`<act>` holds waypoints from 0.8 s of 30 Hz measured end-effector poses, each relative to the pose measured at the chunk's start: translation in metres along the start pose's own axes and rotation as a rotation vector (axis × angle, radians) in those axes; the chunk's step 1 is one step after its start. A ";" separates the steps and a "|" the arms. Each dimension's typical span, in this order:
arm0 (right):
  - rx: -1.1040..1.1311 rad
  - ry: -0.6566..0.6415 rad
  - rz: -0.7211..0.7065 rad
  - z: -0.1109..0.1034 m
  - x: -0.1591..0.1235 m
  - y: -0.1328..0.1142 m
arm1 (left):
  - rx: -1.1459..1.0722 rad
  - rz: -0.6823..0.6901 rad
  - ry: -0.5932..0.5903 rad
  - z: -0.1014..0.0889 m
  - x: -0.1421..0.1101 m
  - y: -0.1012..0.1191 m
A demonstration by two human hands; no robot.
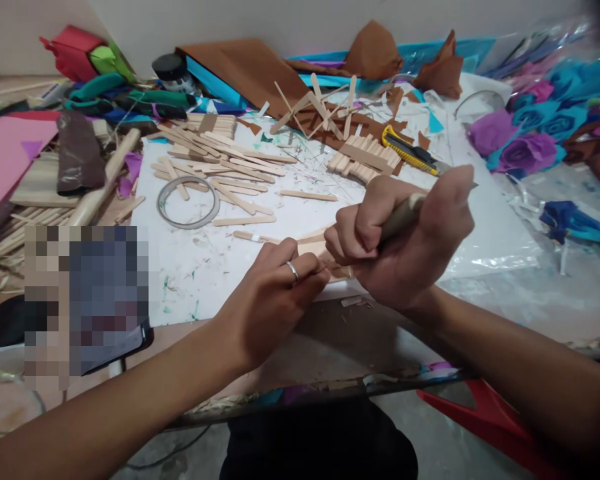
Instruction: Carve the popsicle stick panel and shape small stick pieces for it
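My left hand (280,293), with a ring on one finger, is closed low over the white sheet. Its fingertips pinch at pale craft sticks (313,247) lying under both hands; the exact grip is partly hidden. My right hand (405,233) is wrapped round a dark olive-grey tool handle (403,215), thumb raised along it. The tool's working end is hidden by the fingers, so its kind does not show. Just beyond this hand lies a yellow box cutter (410,152). A single craft stick (307,195) rests a little farther back.
Loose craft sticks (230,157) and a tape roll (187,202) lie left on the white sheet (180,280). A banded stick bundle (363,157) and crossed sticks (320,110) stand behind. Paper flowers (525,143) are at right, pliers (95,90) at back left, a phone (143,339) at left.
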State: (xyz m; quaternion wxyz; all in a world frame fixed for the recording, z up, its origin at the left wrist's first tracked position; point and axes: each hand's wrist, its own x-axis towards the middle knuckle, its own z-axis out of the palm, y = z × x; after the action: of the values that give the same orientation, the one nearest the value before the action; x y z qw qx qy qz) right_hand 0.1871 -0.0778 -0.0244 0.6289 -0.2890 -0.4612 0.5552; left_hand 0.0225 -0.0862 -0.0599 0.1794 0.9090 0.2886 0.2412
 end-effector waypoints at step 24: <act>-0.199 -0.124 -0.353 -0.015 -0.027 0.017 | 0.092 -0.044 -0.121 -0.012 0.004 0.007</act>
State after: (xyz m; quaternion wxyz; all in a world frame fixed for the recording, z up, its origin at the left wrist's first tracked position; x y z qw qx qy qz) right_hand 0.1943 -0.0976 -0.0521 0.6552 -0.2297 -0.5951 0.4048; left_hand 0.0215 -0.0866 -0.0455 0.1597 0.9227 0.3078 0.1683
